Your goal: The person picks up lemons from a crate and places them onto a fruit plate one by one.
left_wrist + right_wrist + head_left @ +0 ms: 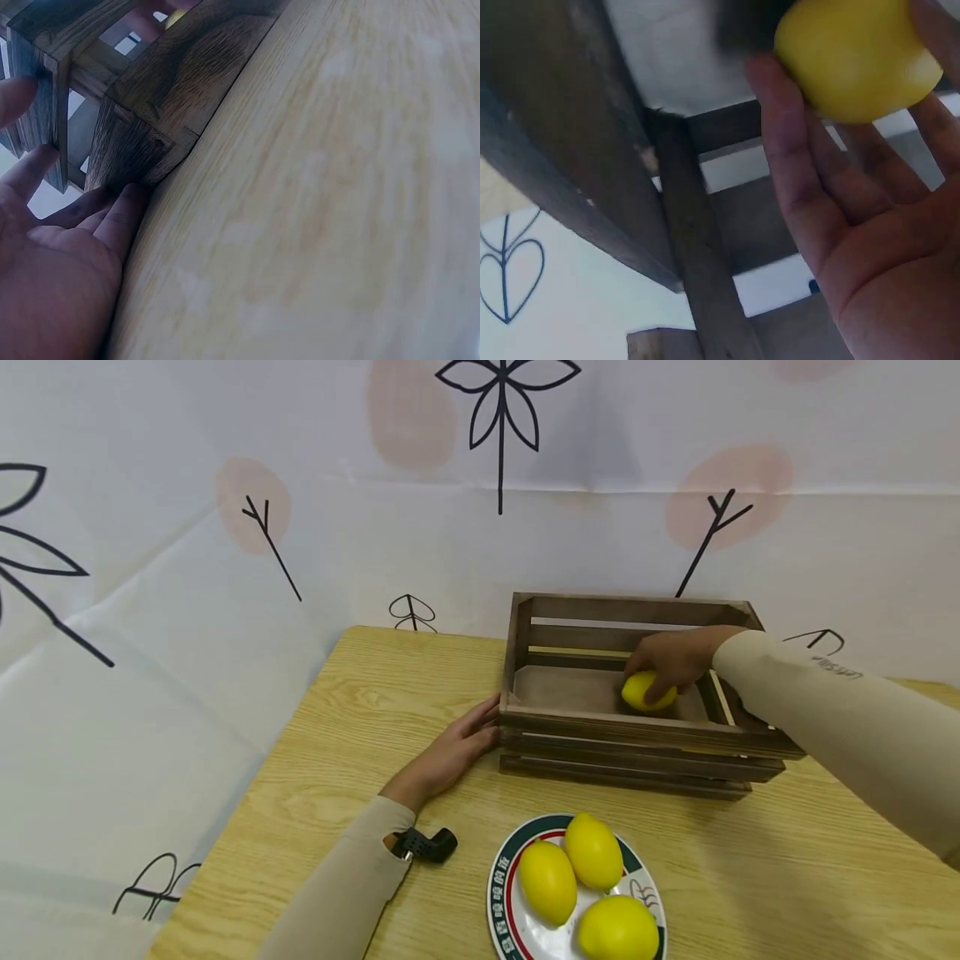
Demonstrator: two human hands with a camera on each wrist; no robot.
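A brown slatted wooden crate [637, 723] stands toward the back of the table. Inside it, my right hand [672, 658] grips a yellow lemon [636, 691] low over the crate floor. The right wrist view shows the same lemon [855, 60] between thumb and curled fingers. My left hand [447, 752] rests against the crate's left end, fingers straight. From the left wrist, its fingertips touch the crate's slats [127, 154] near the tabletop. In front of the crate lies a white plate [501, 893] with a green and red rim, bearing three lemons [547, 881].
The light wood table [352, 693] ends at a left edge. Behind it hangs a white cloth [315, 527] printed with black plant drawings and pinkish patches. A black wrist device [427, 845] sits on my left wrist, beside the plate.
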